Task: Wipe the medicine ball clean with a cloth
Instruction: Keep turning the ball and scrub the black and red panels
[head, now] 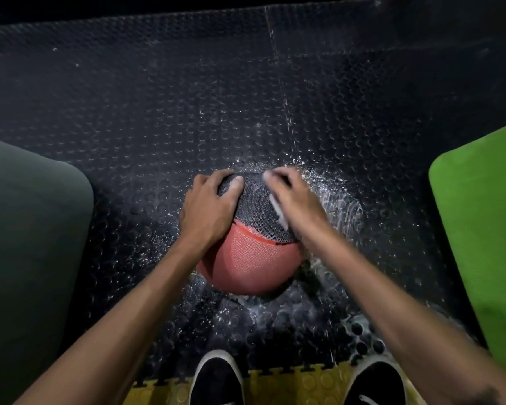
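Left hand spread flat on the round, textured red-and-black medicine ball; right hand presses a pale cloth against it. Ball rests on wet, black studded rubber floor.

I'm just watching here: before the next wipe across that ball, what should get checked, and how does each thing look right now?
1. Ball steadied: ok, left hand lies spread on its top left.
2. Cloth in hand: ok, a pale strip shows under the right hand.
3. Cloth touching ball: ok, pressed on the dark upper half.
4. Red lower half wiped: cannot tell.
5. Floor dry: not ok, droplets and smears surround the ball.
6. Shoes clear of ball: ok, they stand apart.
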